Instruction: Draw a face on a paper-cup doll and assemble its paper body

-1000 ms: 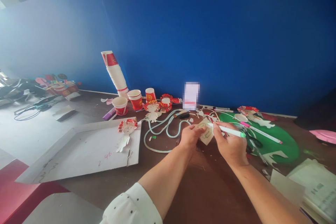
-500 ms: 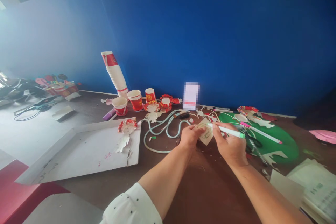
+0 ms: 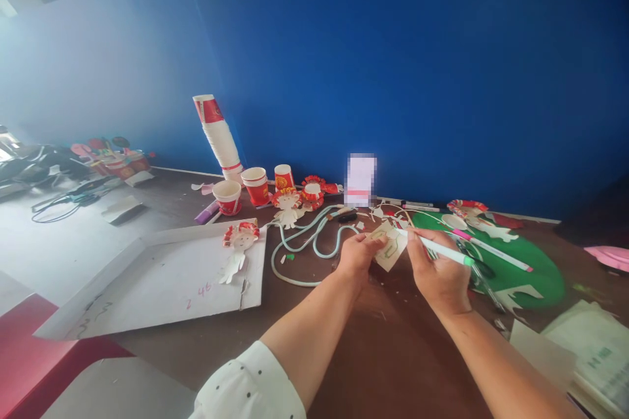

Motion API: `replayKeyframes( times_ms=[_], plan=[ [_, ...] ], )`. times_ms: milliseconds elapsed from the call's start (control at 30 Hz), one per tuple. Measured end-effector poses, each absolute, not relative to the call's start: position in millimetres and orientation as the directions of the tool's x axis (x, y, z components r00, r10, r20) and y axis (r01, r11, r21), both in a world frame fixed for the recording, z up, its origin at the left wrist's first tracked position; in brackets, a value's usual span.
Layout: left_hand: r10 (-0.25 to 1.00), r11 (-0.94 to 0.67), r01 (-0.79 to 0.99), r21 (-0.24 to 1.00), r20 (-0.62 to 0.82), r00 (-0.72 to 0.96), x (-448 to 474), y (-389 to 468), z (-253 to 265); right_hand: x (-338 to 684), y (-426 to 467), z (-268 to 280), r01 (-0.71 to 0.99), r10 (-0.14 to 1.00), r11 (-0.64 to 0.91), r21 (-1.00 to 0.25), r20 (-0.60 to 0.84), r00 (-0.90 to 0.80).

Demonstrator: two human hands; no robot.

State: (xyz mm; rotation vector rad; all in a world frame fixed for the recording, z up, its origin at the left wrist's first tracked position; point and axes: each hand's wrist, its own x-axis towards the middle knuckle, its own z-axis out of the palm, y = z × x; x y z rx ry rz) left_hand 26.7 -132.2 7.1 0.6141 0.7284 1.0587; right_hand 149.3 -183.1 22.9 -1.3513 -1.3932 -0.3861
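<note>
My left hand (image 3: 358, 256) pinches the left side of a small cream piece of paper (image 3: 392, 253) above the dark brown table. Curved green lines are drawn on the paper. My right hand (image 3: 441, 275) is closed round a white marker pen (image 3: 441, 249) with a green end, its tip pointing left at the paper's upper right edge. Whether the tip touches the paper I cannot tell. Behind my right hand lie a pink-capped marker (image 3: 491, 250) and scissors (image 3: 489, 288), partly hidden, on a green round mat (image 3: 543, 268).
A white box lid (image 3: 162, 285) with a paper-cup figure (image 3: 239, 242) on it lies left. Behind are a pale blue cord (image 3: 295, 283), paper cups (image 3: 227, 198), a leaning cup stack (image 3: 219, 137) and more cut figures (image 3: 287, 206). Papers (image 3: 590, 347) lie at right, before a blue partition (image 3: 393, 65).
My right hand and the marker have moved right, away from the middle of the paper. More of the green drawing shows. My left hand keeps its hold, and the view has shifted slightly.
</note>
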Motion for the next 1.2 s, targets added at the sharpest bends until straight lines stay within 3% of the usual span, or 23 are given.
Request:
replayKeyframes(
  times_ms=[600, 1200],
  plan=[
    [0.917, 0.369, -0.527, 0.766, -0.206, 0.342, 25.3, -133.6, 5.5, 146.7, -182.7, 19.2, 0.833, 0.533, 0.411, -0.369, 0.839, 0.109],
    [0.924, 0.349, -0.505, 0.789, -0.202, 0.324, 27.1, -134.9, 6.9, 146.8, -181.2, 16.5, 0.866, 0.535, 0.354, -0.354, 0.836, 0.123]
  ],
)
